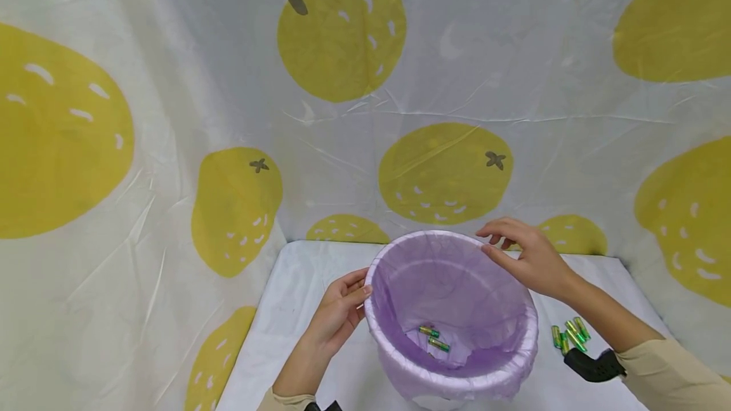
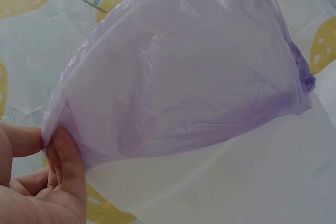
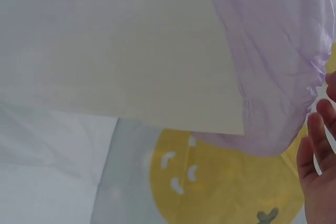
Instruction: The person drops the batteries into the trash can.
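Note:
A white bin lined with a thin purple plastic bag (image 1: 451,373) is tilted, its mouth toward me in the head view. The bag folds over the rim and covers much of the outside. My left hand (image 1: 337,313) pinches the rim at the left, thumb on the inner side and fingers outside, as the left wrist view also shows. At the far right of the rim is my right hand (image 1: 531,255), its fingers loosely bent and its thumb tip right at the edge. Green-and-gold batteries (image 1: 438,344) lie at the bottom of the bag.
Several more green-and-gold batteries (image 1: 575,332) lie on the white table (image 1: 274,335), right of the bin and beneath my right forearm. A fruit-patterned curtain (image 1: 342,163) hangs around the table's back and sides.

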`<state>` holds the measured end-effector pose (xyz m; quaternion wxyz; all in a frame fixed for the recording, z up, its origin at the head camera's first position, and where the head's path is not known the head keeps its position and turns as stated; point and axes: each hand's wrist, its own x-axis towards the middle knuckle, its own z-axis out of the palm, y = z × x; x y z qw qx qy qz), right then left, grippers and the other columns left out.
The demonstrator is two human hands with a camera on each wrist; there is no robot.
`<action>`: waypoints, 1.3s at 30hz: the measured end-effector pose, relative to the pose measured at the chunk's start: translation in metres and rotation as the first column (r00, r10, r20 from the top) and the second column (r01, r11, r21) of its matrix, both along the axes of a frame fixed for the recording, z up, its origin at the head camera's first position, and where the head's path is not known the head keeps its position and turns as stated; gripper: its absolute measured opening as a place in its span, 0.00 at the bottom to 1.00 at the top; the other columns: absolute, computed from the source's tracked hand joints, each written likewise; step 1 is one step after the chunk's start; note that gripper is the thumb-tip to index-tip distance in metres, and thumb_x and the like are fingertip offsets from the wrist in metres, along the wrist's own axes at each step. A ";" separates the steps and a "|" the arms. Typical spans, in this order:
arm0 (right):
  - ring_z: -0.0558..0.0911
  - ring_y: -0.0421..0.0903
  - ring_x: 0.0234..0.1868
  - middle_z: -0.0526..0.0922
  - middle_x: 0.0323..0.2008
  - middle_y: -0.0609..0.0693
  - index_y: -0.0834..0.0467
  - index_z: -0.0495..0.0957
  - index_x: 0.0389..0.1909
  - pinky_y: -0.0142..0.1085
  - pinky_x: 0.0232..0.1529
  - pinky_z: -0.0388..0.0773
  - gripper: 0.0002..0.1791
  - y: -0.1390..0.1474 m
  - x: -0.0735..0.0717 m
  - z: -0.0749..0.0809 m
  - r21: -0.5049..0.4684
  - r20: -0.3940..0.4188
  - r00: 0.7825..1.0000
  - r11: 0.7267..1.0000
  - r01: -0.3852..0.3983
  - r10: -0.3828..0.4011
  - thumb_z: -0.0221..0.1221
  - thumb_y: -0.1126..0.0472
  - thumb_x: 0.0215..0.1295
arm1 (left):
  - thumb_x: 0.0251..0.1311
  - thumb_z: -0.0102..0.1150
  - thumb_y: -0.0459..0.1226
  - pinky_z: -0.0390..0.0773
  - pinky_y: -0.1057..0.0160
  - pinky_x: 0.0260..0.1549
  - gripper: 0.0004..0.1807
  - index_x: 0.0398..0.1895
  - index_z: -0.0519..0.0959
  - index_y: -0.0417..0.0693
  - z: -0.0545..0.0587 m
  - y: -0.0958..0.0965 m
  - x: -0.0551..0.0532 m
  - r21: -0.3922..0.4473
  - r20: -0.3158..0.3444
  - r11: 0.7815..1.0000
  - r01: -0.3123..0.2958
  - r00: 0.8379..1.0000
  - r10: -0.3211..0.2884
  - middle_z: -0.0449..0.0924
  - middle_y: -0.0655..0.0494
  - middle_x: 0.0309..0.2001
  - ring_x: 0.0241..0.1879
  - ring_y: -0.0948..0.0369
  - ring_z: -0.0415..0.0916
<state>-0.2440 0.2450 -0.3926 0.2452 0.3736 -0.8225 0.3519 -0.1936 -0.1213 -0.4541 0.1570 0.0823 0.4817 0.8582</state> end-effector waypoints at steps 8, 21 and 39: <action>0.79 0.37 0.39 0.84 0.44 0.41 0.55 0.86 0.46 0.25 0.40 0.77 0.21 0.012 0.007 -0.006 -0.004 0.007 0.999 0.999 0.052 -0.052 0.71 0.77 0.53 | 0.72 0.54 0.25 0.81 0.65 0.43 0.27 0.70 0.62 0.24 0.001 0.000 0.000 0.002 0.006 1.000 0.003 1.000 -0.003 0.77 0.45 0.52 0.46 0.58 0.79; 0.78 0.35 0.39 0.85 0.42 0.48 0.55 0.86 0.44 0.24 0.38 0.77 0.22 0.035 0.014 -0.018 -0.007 0.023 0.997 0.997 0.078 -0.078 0.71 0.79 0.51 | 0.72 0.54 0.25 0.81 0.65 0.44 0.27 0.70 0.61 0.24 0.000 0.000 -0.001 -0.010 -0.006 1.000 0.011 1.000 -0.011 0.77 0.45 0.52 0.47 0.58 0.79; 0.78 0.32 0.36 0.83 0.39 0.42 0.56 0.86 0.42 0.21 0.39 0.76 0.21 0.061 0.023 -0.032 -0.036 0.033 0.983 0.983 0.181 -0.180 0.70 0.80 0.51 | 0.72 0.54 0.25 0.81 0.64 0.44 0.27 0.71 0.61 0.23 0.001 0.000 0.001 -0.003 0.000 1.000 0.009 1.000 -0.009 0.77 0.45 0.53 0.47 0.58 0.79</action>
